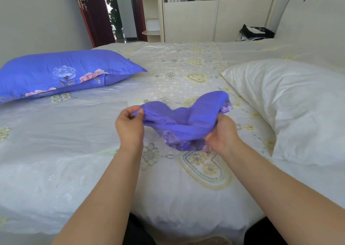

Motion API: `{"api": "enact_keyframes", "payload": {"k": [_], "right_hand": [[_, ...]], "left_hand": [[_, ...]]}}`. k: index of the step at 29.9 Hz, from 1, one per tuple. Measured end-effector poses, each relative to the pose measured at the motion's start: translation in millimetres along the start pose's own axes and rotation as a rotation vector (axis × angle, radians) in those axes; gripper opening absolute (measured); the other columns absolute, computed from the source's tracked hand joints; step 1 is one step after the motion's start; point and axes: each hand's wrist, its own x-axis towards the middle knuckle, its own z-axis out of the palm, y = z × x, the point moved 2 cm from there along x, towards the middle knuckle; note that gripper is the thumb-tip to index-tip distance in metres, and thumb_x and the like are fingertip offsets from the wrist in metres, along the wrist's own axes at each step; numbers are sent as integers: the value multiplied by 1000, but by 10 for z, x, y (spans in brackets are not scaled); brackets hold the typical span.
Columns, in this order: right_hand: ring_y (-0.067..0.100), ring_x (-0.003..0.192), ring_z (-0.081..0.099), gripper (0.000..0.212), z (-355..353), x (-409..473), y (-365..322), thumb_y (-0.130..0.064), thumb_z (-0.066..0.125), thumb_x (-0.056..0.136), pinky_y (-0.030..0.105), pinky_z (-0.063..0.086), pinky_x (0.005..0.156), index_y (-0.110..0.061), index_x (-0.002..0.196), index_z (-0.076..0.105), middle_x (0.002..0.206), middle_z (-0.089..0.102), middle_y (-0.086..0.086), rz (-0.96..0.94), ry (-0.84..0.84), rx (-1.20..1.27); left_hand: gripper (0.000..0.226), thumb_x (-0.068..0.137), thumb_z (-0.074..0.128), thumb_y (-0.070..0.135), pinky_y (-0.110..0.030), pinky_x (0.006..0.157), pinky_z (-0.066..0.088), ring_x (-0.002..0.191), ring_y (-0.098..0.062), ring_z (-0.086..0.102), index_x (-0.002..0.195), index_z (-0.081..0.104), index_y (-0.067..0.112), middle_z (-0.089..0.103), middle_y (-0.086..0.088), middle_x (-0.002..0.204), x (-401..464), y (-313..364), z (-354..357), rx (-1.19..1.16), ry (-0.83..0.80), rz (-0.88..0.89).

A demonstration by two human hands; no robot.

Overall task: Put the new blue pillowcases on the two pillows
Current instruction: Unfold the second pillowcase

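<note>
A bunched blue pillowcase point(188, 119) with a pink flower print hangs just above the middle of the bed, held between both hands. My left hand point(128, 127) pinches its left edge between thumb and fingers. My right hand point(222, 134) grips the gathered right side, with cloth draped over the fingers. A bare white pillow point(291, 112) lies on the bed at the right. At the far left lies a second pillow in a blue flowered pillowcase point(61, 73).
The bed point(74, 160) carries a white sheet with embroidered yellow hearts. A pale headboard point(309, 20) rises at the right, with a black bag point(257, 33) beside it. A wardrobe and an open dark red door stand beyond the bed.
</note>
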Motion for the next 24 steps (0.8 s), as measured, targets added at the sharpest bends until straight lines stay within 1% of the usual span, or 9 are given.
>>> {"api": "enact_keyframes", "payload": {"k": [4, 7, 9, 12, 14, 18, 20, 22, 24], "right_hand": [[26, 103, 61, 28, -46, -23, -605, -27, 41, 92, 35, 51, 88, -10, 105, 59, 112, 62, 9, -139, -241, -67], [18, 97, 68, 33, -328, -39, -1046, -43, 50, 92, 32, 54, 83, -17, 102, 66, 103, 72, 1, -401, -68, -371], [23, 91, 66, 44, -575, 62, -1119, -46, 64, 76, 32, 48, 78, -12, 103, 63, 96, 68, 1, -495, 221, -905], [30, 105, 56, 39, -834, 249, -968, -27, 61, 88, 31, 39, 84, -10, 122, 51, 106, 57, 10, -434, 385, -1467], [28, 100, 55, 28, -885, 294, -916, -23, 53, 93, 30, 37, 81, -16, 120, 54, 101, 55, 7, -442, 349, -1538], [27, 84, 54, 14, -925, 284, -986, -24, 51, 94, 28, 35, 70, -14, 93, 61, 87, 57, 7, -470, 325, -1445], [33, 94, 54, 18, -952, 202, -1054, -19, 50, 92, 34, 41, 77, -12, 106, 59, 105, 57, 16, -590, 450, -1562], [37, 105, 51, 28, -898, 69, -1094, -18, 53, 89, 42, 42, 87, -10, 116, 57, 116, 53, 19, -819, 565, -1666], [33, 94, 59, 29, -706, -61, -1065, -34, 50, 93, 39, 45, 81, -10, 98, 65, 98, 65, 13, -861, 460, -1612]], "left_hand": [[13, 87, 57, 8, -12, 72, 43, 73, -6, 52, 97, 64, 13, 59, 3, 83, 256, 36, -360, -100, 384, 121], [23, 88, 51, 6, -12, 83, 42, 88, -11, 53, 108, 61, 3, 56, -2, 97, 473, -40, -632, -131, 518, 79], [24, 90, 48, 5, -12, 84, 42, 89, -11, 52, 111, 60, 5, 55, -3, 99, 499, -93, -628, -76, 442, 20], [33, 86, 41, -2, -23, 91, 45, 91, -14, 55, 111, 61, 8, 58, -4, 101, 459, -113, -521, 57, 280, 6], [41, 81, 37, -4, -27, 93, 45, 96, -17, 55, 113, 60, 9, 58, -5, 104, 423, -124, -486, 111, 206, -38], [41, 82, 43, 0, -30, 92, 46, 98, -18, 54, 119, 53, 15, 56, -5, 113, 328, -81, -460, 198, 145, -58], [35, 86, 46, 1, -25, 76, 48, 83, -15, 57, 117, 52, 16, 59, -4, 103, 246, 32, -428, 59, 86, -71], [29, 88, 47, -3, -19, 62, 49, 66, -9, 60, 108, 54, 17, 66, 0, 85, 86, 191, -338, -157, -130, -100], [25, 85, 54, -4, -18, 61, 50, 62, -6, 61, 97, 58, 18, 69, 5, 76, -166, 323, -204, -189, -455, -46]]}}
